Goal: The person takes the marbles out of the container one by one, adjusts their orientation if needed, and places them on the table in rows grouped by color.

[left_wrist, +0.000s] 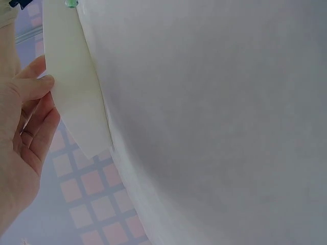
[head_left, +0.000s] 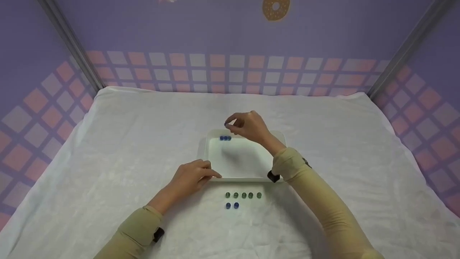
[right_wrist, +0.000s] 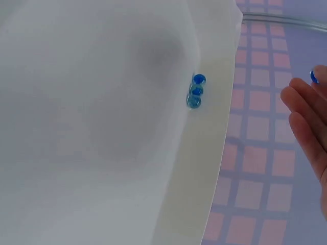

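My right hand (head_left: 251, 126) is raised over the far side of a white tray (head_left: 244, 179), pinching a blue glass marble (right_wrist: 313, 76) between thumb and fingertip. Inside the tray, three bluish marbles (head_left: 225, 138) sit side by side against the far wall, towards its left end. The right wrist view shows that same row of marbles (right_wrist: 197, 91) below and beside the hand. At the tray's near left corner, my left hand (head_left: 192, 176) holds the rim, thumb on the outer wall (left_wrist: 76, 92) and index finger partly hidden behind it.
In front of the tray, several green marbles (head_left: 244, 195) form a row on the white cloth (head_left: 125, 144). Two blue marbles (head_left: 232, 205) lie just nearer to me. Purple walls with pink and white squares (head_left: 237, 61) enclose the back and sides.
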A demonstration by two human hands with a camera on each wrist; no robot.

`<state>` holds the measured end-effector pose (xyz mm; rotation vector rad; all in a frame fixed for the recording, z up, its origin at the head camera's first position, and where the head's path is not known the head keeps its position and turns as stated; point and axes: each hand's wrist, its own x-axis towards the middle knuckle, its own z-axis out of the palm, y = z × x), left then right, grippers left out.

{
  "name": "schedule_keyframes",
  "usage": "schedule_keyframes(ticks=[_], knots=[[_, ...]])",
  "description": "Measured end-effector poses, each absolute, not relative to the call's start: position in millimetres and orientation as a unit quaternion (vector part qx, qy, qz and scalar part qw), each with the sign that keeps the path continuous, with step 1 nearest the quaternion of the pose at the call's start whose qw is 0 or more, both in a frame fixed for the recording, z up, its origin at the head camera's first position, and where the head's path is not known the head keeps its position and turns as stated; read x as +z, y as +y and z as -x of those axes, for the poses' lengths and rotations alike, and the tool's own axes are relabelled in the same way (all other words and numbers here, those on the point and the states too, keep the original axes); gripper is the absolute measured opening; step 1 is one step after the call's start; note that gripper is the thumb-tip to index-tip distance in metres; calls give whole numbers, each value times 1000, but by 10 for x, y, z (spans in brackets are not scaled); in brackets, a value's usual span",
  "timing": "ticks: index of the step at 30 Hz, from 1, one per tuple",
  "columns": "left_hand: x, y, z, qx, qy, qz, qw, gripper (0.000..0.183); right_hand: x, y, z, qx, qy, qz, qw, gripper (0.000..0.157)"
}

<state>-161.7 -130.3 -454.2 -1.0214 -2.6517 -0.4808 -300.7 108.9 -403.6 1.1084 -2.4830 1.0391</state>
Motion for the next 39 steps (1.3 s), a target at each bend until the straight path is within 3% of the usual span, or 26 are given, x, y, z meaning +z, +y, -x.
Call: schedule_keyframes(ticks=[16, 31, 39], knots=[[-4564, -1306, 1624, -165, -914, 350, 124, 28, -4158, 1128, 2436, 433, -812, -360, 155, 17], [-4542, -1297, 1614, -166, -915, 346, 126, 27, -4363, 1427, 1906, 443, -774, -429, 146, 11], [-4547, -1290, 1614, -167, -917, 340, 125, 26, -4489, 1551, 1710, 414, -801, -416, 118, 10]])
